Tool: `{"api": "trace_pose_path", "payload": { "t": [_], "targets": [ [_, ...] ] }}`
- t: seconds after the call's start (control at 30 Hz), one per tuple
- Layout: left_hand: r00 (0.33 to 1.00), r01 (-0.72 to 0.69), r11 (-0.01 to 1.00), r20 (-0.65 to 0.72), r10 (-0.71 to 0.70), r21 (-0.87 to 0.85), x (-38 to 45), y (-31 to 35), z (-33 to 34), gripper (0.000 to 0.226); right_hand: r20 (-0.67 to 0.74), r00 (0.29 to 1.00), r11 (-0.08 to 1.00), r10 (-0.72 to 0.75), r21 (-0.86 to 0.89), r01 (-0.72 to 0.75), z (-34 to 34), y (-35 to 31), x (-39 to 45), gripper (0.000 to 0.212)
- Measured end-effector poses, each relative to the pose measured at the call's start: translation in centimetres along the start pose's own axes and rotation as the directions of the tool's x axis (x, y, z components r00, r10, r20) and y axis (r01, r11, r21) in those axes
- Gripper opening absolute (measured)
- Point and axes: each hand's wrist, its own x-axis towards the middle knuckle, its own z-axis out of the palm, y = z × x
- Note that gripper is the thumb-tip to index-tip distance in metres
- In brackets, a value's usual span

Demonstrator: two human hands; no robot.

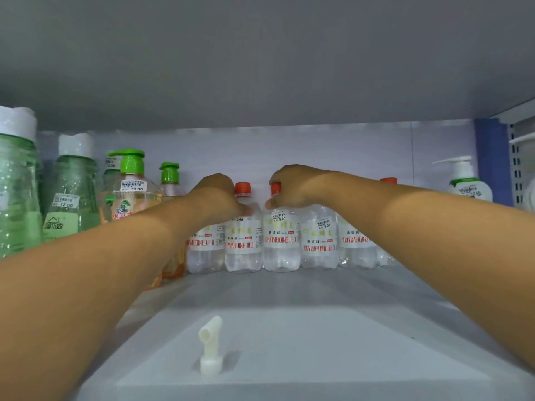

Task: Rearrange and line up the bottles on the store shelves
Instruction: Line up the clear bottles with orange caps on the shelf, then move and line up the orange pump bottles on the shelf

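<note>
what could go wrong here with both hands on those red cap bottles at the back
1. The clear bottles stand packed side by side; tugging with the left hand or right hand could topple neighbours.
2. The left forearm passes close to the orange pump bottle and may knock it.
3. The loose white nozzle near the shelf front could get swept off as the arms withdraw.

The clear bottles [281, 241] in front of me read "JUNYIMEIQINGJIEJI" in red, and their white price stickers [279, 217] say 5.00. My left shows a pump bottle [131, 195] stickered 19.00 and a green bottle [71, 198] stickered 12.00. Other print is too blurred.
</note>
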Motion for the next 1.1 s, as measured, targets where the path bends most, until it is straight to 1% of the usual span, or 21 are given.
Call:
{"api": "trace_pose_path", "payload": {
  "t": [0.1,0.13,0.17,0.2,0.23,0.27,0.3,0.33,0.4,0.47,0.53,0.57,0.6,0.67,0.73,0.8,0.83,0.9,0.97,1.03,1.1],
  "targets": [
    [1.000,-0.019,1.000,0.003,0.019,0.012,-0.9,-0.1,-0.4,0.068,-0.010,1.000,1.000,0.011,0.009,-0.011,0.3,-0.4,0.0,0.046],
    [0.999,-0.035,0.999,-0.016,0.035,-0.028,-1.4,-0.3,-0.8,0.072,-0.015,1.000,1.000,0.017,0.026,-0.016,0.4,-0.5,-0.1,0.045],
    [0.996,-0.063,0.991,-0.068,0.055,-0.120,-2.0,-0.4,-1.7,0.073,-0.019,1.000,0.999,0.023,0.039,-0.022,0.4,-0.5,-0.3,0.044],
    [0.987,-0.103,0.964,-0.148,0.068,-0.243,-2.8,-0.7,-2.8,0.069,-0.021,0.999,0.998,0.032,0.048,-0.031,0.3,-0.7,-0.5,0.044],
    [0.966,-0.159,0.922,-0.251,0.071,-0.352,-3.7,-1.1,-4.2,0.058,-0.026,0.999,0.998,0.041,0.051,-0.040,0.3,-0.8,-0.8,0.047],
    [0.932,-0.212,0.887,-0.359,0.056,-0.411,-4.6,-1.8,-5.6,0.045,-0.040,0.998,0.998,0.045,0.047,-0.044,0.1,-1.1,-1.0,0.053],
    [0.895,-0.232,0.885,-0.445,0.031,-0.405,-5.6,-2.5,-6.9,0.036,-0.063,0.997,0.998,0.039,0.046,-0.036,-0.3,-1.6,-1.2,0.060],
    [0.865,-0.213,0.908,-0.501,0.004,-0.361,-6.5,-3.4,-8.0,0.034,-0.091,0.996,0.997,0.022,0.069,-0.016,-0.8,-2.4,-1.4,0.065],
    [0.837,-0.094,0.963,-0.543,-0.060,-0.252,-8.1,-5.6,-9.0,0.044,-0.133,0.991,0.984,-0.024,0.173,0.047,-2.0,-4.7,-1.2,0.066],
    [0.861,0.044,0.967,-0.482,-0.165,-0.252,-9.1,-7.6,-8.8,0.063,-0.156,0.987,0.959,-0.032,0.274,0.074,-3.2,-7.8,-0.5,0.061],
    [0.902,0.176,0.932,-0.327,-0.282,-0.317,-9.7,-9.0,-8.0,0.082,-0.140,0.990,0.939,-0.024,0.336,0.071,-4.1,-11.2,0.4,0.061],
    [0.918,0.229,0.919,-0.244,-0.314,-0.321,-9.8,-9.5,-7.4,0.090,-0.111,0.994,0.930,-0.025,0.362,0.064,-4.3,-12.8,1.1,0.064],
    [0.929,0.263,0.912,-0.174,-0.328,-0.314,-9.9,-9.9,-6.9,0.093,-0.073,0.997,0.919,-0.021,0.390,0.048,-4.4,-14.2,1.7,0.064],
    [0.939,0.281,0.900,-0.100,-0.330,-0.333,-10.2,-10.6,-6.0,0.094,0.018,1.000,0.882,-0.012,0.472,0.002,-4.2,-16.4,3.2,0.049],
    [0.944,0.264,0.893,-0.092,-0.317,-0.364,-10.4,-11.2,-5.7,0.093,0.124,0.992,0.845,-0.009,0.532,-0.059,-3.6,-17.8,4.4,0.030],
    [0.947,0.250,0.899,-0.102,-0.304,-0.359,-10.9,-11.6,-6.0,0.088,0.136,0.991,0.886,0.019,0.456,-0.080,-2.8,-18.8,5.1,0.015],
    [0.948,0.238,0.903,-0.117,-0.296,-0.357,-11.4,-11.7,-6.2,0.086,0.110,0.993,0.909,0.046,0.407,-0.087,-2.5,-19.2,5.0,0.016],
    [0.953,0.160,0.918,-0.186,-0.240,-0.363,-12.7,-11.8,-6.1,0.085,0.056,0.995,0.930,0.082,0.354,-0.096,-2.3,-19.7,4.5,0.023],
    [0.948,0.061,0.926,-0.270,-0.171,-0.373,-14.3,-11.9,-6.0,0.091,0.058,0.995,0.939,0.087,0.330,-0.101,-2.8,-19.5,3.9,0.023],
    [0.938,-0.012,0.897,-0.316,-0.144,-0.443,-15.8,-11.8,-6.1,0.094,0.101,0.993,0.927,0.069,0.361,-0.101,-4.0,-19.0,2.9,0.019],
    [0.929,-0.078,0.855,-0.349,-0.124,-0.512,-16.9,-11.8,-6.1,0.099,0.141,0.989,0.887,0.046,0.449,-0.105,-5.2,-18.2,1.3,0.015]
  ]
}}
